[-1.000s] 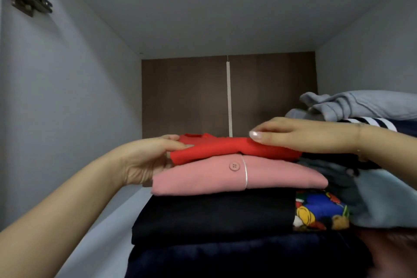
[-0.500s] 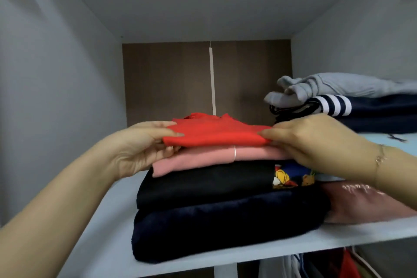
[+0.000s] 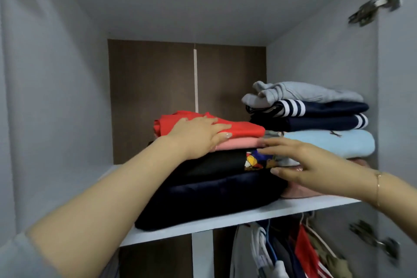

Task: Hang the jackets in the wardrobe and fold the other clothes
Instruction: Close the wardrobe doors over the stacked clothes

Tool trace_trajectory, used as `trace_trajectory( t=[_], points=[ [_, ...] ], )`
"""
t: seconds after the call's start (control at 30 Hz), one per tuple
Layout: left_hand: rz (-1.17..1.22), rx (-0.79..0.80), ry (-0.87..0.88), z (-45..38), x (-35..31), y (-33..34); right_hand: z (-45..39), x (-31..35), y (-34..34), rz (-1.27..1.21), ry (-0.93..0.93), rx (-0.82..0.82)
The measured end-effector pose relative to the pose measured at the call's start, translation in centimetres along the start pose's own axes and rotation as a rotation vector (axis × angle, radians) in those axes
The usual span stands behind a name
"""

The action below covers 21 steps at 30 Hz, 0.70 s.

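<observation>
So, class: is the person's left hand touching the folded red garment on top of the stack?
Touching. The head view shows the left hand lying flat on the red garment, fingers straight across its top with no gap.

Right hand (image 3: 309, 165) blurred; pink garment (image 3: 300, 192) mostly hidden behind it.

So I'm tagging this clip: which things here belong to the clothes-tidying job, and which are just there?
Job:
left hand flat on folded red top
right hand, fingers straight
pink folded garment
hanging clothes

Just there:
white shelf board
metal door hinge
</observation>
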State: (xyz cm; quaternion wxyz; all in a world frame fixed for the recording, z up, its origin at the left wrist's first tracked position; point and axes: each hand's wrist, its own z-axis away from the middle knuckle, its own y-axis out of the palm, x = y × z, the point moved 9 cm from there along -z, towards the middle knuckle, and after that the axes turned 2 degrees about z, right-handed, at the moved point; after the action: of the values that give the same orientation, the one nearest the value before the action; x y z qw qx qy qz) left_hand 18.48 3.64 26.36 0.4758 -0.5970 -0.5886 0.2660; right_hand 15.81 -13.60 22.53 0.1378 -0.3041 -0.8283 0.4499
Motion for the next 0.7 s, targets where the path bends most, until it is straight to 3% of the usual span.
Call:
trace_trajectory(
  t=[0.17,0.27,0.33,0.4,0.5,0.7],
  points=[
    [0.279,0.001,0.043,-0.1,2.7,1.3,6.1,0.1,0.0,0.012,0.085,0.074],
    [0.267,0.032,0.032,0.8,1.9,0.8,8.9,0.7,-1.8,-0.060,0.159,0.007],
    [0.235,-0.043,-0.027,2.6,0.5,-0.1,11.3,0.8,-2.9,-0.166,0.219,-0.036],
    [0.286,-0.166,-0.064,5.3,-2.0,-1.0,13.9,0.5,-3.8,-0.332,0.281,-0.092],
    [0.544,-0.271,-0.006,9.5,-7.6,-1.0,17.6,-0.6,-5.2,-0.502,0.330,-0.188],
    [1.052,-0.270,-0.194,15.5,-19.5,-0.7,25.4,-2.4,-8.1,-0.756,0.369,-0.350]
  ],
)
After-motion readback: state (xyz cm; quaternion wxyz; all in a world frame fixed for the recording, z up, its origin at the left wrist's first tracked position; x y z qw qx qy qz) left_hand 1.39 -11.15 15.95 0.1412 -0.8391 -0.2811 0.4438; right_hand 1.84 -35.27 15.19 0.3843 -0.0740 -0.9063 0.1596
